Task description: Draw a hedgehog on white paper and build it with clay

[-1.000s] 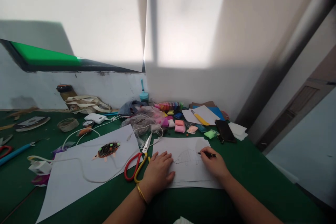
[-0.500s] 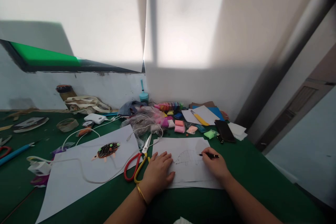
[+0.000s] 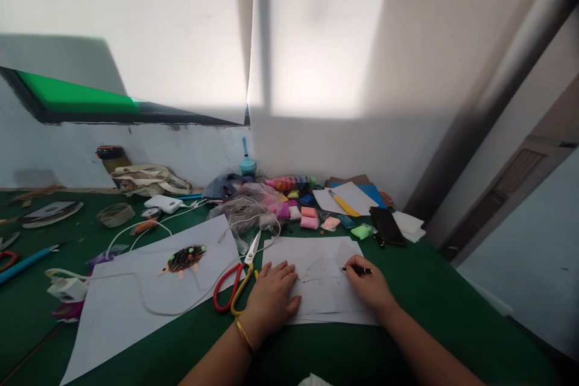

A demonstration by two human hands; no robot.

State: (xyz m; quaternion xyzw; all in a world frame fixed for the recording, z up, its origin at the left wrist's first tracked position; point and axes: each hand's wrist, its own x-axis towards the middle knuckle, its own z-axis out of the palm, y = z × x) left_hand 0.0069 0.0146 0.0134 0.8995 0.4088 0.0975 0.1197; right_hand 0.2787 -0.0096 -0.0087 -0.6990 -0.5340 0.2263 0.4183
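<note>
My right hand [image 3: 371,286] is closed round a black pen [image 3: 358,269] whose tip touches a white sheet of paper [image 3: 323,298] on the green table. A pencil outline of a hedgehog-like animal [image 3: 322,271] lies on that sheet, just left of the pen tip. My left hand [image 3: 271,298] rests flat on the sheet's left edge with fingers spread, a gold bangle on the wrist. Red and yellow scissors [image 3: 235,284] lie right beside my left hand.
A larger white sheet [image 3: 136,307] with a dark clay hedgehog [image 3: 184,258] lies to the left, a white cable across it. Coloured clay blocks [image 3: 298,208], a plastic bag [image 3: 244,208], papers, a yellow knife [image 3: 344,203] and a dark phone [image 3: 388,224] crowd the back by the wall.
The pen in my right hand has shifted slightly down and left along the drawing. My left hand has stayed put.
</note>
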